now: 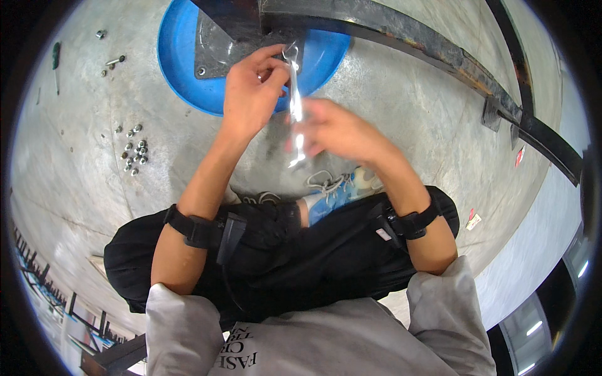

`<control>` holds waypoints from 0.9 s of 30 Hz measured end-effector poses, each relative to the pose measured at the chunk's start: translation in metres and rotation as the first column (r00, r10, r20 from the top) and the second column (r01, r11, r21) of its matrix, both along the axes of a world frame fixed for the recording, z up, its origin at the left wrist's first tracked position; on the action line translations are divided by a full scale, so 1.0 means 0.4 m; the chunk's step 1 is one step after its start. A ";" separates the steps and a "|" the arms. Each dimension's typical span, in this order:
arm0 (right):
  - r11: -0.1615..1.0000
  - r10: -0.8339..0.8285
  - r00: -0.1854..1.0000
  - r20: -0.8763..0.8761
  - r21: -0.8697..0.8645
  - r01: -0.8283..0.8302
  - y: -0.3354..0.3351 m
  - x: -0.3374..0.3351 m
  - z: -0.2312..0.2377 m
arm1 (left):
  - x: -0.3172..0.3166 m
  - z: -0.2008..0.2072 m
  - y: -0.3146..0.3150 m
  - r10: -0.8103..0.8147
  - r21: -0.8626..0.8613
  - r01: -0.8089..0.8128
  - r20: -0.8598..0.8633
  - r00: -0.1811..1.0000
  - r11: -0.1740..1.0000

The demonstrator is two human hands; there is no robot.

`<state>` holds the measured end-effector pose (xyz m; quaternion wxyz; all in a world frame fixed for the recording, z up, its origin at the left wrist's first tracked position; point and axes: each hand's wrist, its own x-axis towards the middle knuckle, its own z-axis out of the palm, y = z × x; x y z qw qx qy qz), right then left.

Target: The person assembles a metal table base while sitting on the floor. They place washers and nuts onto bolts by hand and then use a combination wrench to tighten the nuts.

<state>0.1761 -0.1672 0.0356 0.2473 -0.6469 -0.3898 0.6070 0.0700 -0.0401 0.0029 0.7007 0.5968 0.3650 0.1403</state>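
Note:
A long shiny metal wrench (pixel 295 94) stands out in front of me, its upper end by the black base plate and its lower part smeared by motion. My right hand (pixel 332 128) is closed around the lower half of the wrench, its fingers blurred. Beside the wrench's upper end is my left hand (pixel 251 91), fingers curled, with the index fingertip close against the wrench head. What those left fingers pinch is hidden. Beneath the hands, the black metal base plate (pixel 210 53) with a bolt hole at its corner rests in a round blue dish (pixel 179 75).
A curved black metal beam (pixel 426 50) arches from the plate toward the right. On the floor at left lie several shiny nuts (pixel 141 150), a small bolt (pixel 115 61) and a dark-handled screwdriver (pixel 56 66). My shoe (pixel 335 197) is below the wrench.

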 end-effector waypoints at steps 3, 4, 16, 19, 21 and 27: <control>0.927 -0.345 0.839 -0.420 -0.292 0.235 0.003 -0.062 0.021 | 0.004 0.002 -0.007 -0.171 0.093 0.176 -0.065 0.983 0.980; 0.913 -0.372 0.817 -0.439 -0.331 0.238 0.010 -0.063 0.032 | 0.006 0.007 -0.011 -0.148 0.077 0.153 -0.068 0.987 0.985; 0.867 -0.446 0.799 -0.403 -0.417 0.273 0.022 -0.071 0.018 | 0.003 0.003 -0.012 -0.162 0.129 0.189 -0.198 0.967 0.973; 0.856 -0.479 0.789 -0.384 -0.402 0.324 0.018 -0.075 0.008 | 0.003 -0.004 -0.014 -0.183 0.129 0.208 -0.187 0.965 0.969; 0.857 -0.474 0.790 -0.388 -0.410 0.312 0.019 -0.075 0.005 | 0.001 -0.007 -0.014 -0.181 0.118 0.205 -0.190 0.965 0.972; 0.861 -0.432 0.821 -0.373 -0.441 0.253 0.024 -0.069 0.003 | 0.000 -0.016 -0.016 -0.175 0.189 0.210 -0.187 0.967 0.959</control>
